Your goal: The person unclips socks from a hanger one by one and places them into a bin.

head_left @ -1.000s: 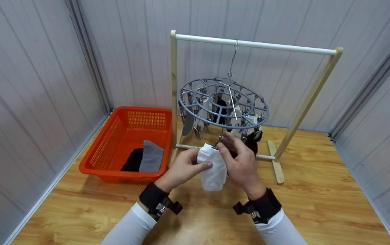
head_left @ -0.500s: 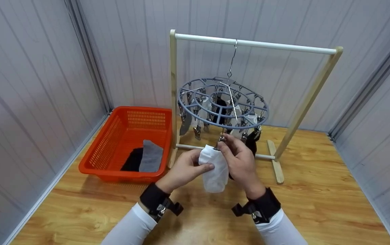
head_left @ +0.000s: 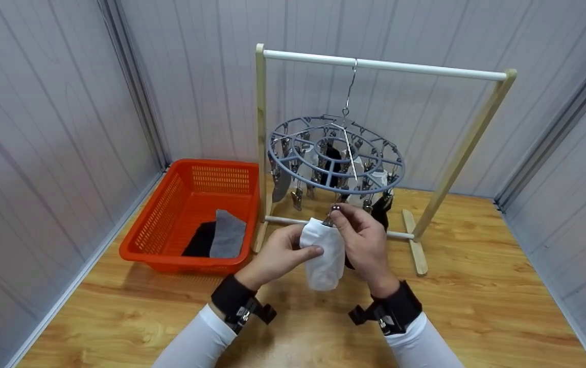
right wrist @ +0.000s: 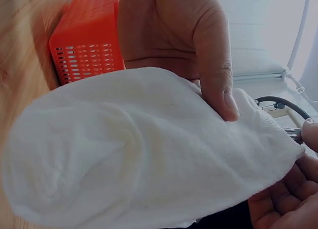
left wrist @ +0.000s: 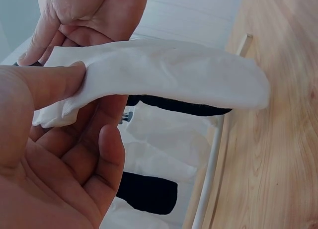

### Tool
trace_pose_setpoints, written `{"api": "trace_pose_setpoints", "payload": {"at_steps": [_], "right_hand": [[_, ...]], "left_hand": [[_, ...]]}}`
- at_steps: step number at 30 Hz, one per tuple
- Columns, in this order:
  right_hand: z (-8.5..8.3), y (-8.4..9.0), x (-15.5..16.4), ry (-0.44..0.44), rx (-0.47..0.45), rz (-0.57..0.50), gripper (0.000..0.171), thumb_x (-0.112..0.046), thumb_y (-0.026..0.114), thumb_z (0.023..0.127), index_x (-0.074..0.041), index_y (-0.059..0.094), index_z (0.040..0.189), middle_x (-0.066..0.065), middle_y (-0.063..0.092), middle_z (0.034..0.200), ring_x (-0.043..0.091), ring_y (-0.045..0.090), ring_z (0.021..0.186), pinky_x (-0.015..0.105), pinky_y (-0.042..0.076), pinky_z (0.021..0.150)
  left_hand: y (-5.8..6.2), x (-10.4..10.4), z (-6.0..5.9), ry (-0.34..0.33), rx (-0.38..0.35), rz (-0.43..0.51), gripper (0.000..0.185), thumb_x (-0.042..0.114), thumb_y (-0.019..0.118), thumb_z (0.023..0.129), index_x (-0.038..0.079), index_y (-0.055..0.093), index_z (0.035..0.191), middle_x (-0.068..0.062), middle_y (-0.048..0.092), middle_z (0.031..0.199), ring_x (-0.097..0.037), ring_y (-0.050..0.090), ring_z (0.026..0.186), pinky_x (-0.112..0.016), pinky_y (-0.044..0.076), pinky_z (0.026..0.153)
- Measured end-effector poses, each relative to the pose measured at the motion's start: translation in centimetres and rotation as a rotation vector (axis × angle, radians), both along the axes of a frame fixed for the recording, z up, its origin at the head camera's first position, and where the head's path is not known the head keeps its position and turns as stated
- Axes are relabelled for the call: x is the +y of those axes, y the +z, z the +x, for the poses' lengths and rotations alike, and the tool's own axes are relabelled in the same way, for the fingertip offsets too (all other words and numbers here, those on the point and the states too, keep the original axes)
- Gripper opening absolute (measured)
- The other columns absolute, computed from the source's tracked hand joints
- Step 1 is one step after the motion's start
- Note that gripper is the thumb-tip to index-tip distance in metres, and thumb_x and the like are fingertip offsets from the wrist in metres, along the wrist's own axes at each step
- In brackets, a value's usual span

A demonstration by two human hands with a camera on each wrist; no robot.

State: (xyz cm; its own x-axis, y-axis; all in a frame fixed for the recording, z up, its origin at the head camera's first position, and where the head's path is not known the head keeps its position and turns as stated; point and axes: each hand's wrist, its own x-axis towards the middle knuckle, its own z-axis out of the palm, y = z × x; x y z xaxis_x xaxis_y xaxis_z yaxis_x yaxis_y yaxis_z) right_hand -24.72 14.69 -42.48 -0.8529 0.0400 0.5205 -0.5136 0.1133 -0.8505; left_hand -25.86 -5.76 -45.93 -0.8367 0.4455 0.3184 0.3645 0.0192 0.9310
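Note:
A white sock (head_left: 325,260) hangs toe down below the front rim of a round grey clip hanger (head_left: 328,186). My left hand (head_left: 281,254) pinches it near the cuff, thumb on the front and fingers behind. My right hand (head_left: 367,240) pinches a metal clip (head_left: 334,208) between thumb and fingers, with the clip's lower end right at the sock's cuff. In the right wrist view the clip (right wrist: 294,133) meets the edge of the sock (right wrist: 149,149). Black, white and grey socks hang from other clips behind, partly hidden by my right hand.
The hanger hooks over the white bar (head_left: 425,70) of a wooden stand, whose right foot (head_left: 415,250) rests on the table. An orange basket (head_left: 144,255) at the left holds a grey sock (head_left: 228,235) and a black one (head_left: 200,241). Pale panel walls enclose the back and sides.
Both hands and the white sock have shifted slightly right. My right fingers have drawn closer together around the clip. The basket and stand have stayed put.

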Motion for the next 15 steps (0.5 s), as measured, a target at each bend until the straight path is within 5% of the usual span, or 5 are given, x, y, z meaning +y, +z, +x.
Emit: {"api": "trace_pose_setpoints", "payload": {"at_steps": [6, 15], "right_hand": [[-0.02, 0.05, 0.27, -0.014, 0.045, 0.008, 0.023, -0.008, 0.078, 0.105, 0.004, 0.08, 0.124, 0.026, 0.077, 0.12, 0.02, 0.076, 0.105, 0.028, 0.062, 0.089], [0.03, 0.18, 0.6, -0.079, 0.027, 0.029, 0.022, -0.011, 0.081, 0.103, 0.002, 0.084, 0.122, 0.012, 0.081, 0.12, 0.019, 0.075, 0.112, 0.026, 0.06, 0.093]], "left_hand": [[0.05, -0.08, -0.09, 0.013, 0.018, -0.006, 0.037, 0.007, 0.082, 0.101, -0.004, 0.072, 0.135, -0.015, 0.078, 0.122, -0.02, 0.075, 0.104, -0.035, 0.063, 0.09], [0.18, -0.4, -0.06, 0.021, 0.019, -0.024, 0.035, 0.008, 0.082, 0.101, -0.004, 0.073, 0.132, -0.015, 0.078, 0.12, -0.022, 0.075, 0.103, -0.04, 0.064, 0.091]]}}
